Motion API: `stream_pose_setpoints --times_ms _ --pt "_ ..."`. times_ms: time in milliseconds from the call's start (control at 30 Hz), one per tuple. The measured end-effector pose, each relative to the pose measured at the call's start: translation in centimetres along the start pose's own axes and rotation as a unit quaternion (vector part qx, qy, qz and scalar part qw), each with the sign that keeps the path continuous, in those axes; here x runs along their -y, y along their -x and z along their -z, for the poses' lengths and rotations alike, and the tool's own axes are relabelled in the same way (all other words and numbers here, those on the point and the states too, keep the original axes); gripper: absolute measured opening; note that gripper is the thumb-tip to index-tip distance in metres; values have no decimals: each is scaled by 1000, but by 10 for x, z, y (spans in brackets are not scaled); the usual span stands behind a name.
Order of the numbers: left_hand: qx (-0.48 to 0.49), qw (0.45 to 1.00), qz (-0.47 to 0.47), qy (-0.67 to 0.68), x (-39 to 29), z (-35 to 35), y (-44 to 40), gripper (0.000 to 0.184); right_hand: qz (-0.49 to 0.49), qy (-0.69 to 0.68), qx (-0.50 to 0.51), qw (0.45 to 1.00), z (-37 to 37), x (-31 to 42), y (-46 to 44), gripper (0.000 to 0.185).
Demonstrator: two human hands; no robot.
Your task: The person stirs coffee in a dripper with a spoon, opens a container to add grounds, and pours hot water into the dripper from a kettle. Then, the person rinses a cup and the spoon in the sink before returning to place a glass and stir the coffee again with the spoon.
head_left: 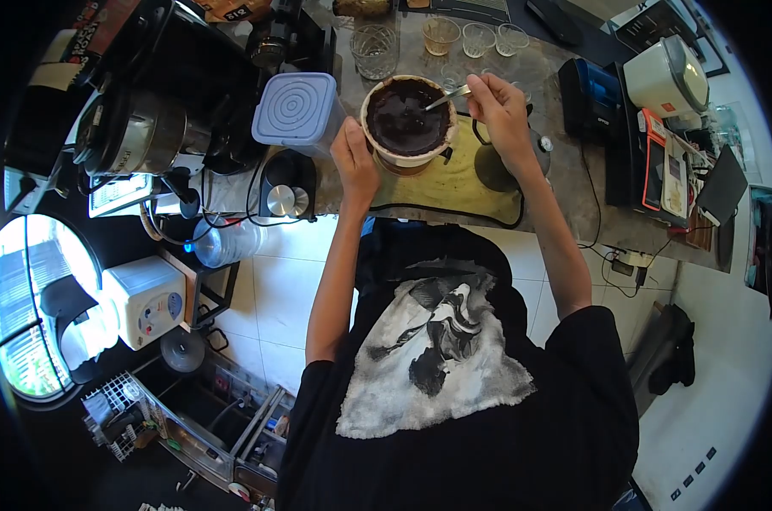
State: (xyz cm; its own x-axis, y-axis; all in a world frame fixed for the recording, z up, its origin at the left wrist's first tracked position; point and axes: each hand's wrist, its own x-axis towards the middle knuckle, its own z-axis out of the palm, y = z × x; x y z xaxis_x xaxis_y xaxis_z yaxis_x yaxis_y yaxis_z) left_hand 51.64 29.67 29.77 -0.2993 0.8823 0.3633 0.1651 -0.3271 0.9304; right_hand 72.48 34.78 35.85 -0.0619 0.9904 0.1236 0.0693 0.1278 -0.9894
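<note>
A coffee dripper [403, 158] lined with a pale filter stands near the front of the counter, filled with dark, wet coffee grounds [394, 119]. Against its left side my left hand [353, 160] grips the rim and wall, fingers closed. My right hand [501, 115] pinches the handle of a metal spoon [448, 99], whose tip dips into the grounds. What stands beneath the dripper is mostly hidden. Under my right wrist is a kettle [494, 169] with a small dial, partly covered by the forearm. A yellow cloth [437, 198] with a dark edge lies below them.
Left of the dripper is a lidded plastic tub [296, 109], with a coffee machine [147, 128] beyond. Several glasses [375, 53] stand at the back. To the right are a dark blue-black device [589, 98] and a white container [667, 77]. Cables hang along the counter's front.
</note>
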Motion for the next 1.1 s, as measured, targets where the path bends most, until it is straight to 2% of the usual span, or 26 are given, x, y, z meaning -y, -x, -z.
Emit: stream_pose_setpoints --times_ms 33,133,267,467,533,633,733,1067,1100 --pt "-2 1000 3 -2 -1 0 0 39 -39 -32 -1 999 1 0 0 30" --pt "-8 1000 4 -3 -2 -2 0 38 -73 -80 -12 994 4 1 -3 29" --pt "9 1000 10 9 -1 1 0 38 -61 -116 -3 991 8 16 -4 28" --pt "-7 999 -12 29 0 -3 -2 39 16 -46 -26 998 7 50 -2 30" --pt "-2 999 -21 25 -1 -3 -2 39 75 -16 -30 997 5 55 -1 29" --pt "0 1000 -19 25 -1 -2 -2 40 111 31 -9 993 9 52 -3 28" --pt "-14 999 -15 28 -1 -4 -1 40 122 93 -11 988 7 52 -4 28" --pt "10 1000 9 23 1 0 0 39 101 135 -7 986 3 23 -4 30" --pt "9 1000 7 25 1 0 0 39 76 114 -2 991 3 17 -5 30"
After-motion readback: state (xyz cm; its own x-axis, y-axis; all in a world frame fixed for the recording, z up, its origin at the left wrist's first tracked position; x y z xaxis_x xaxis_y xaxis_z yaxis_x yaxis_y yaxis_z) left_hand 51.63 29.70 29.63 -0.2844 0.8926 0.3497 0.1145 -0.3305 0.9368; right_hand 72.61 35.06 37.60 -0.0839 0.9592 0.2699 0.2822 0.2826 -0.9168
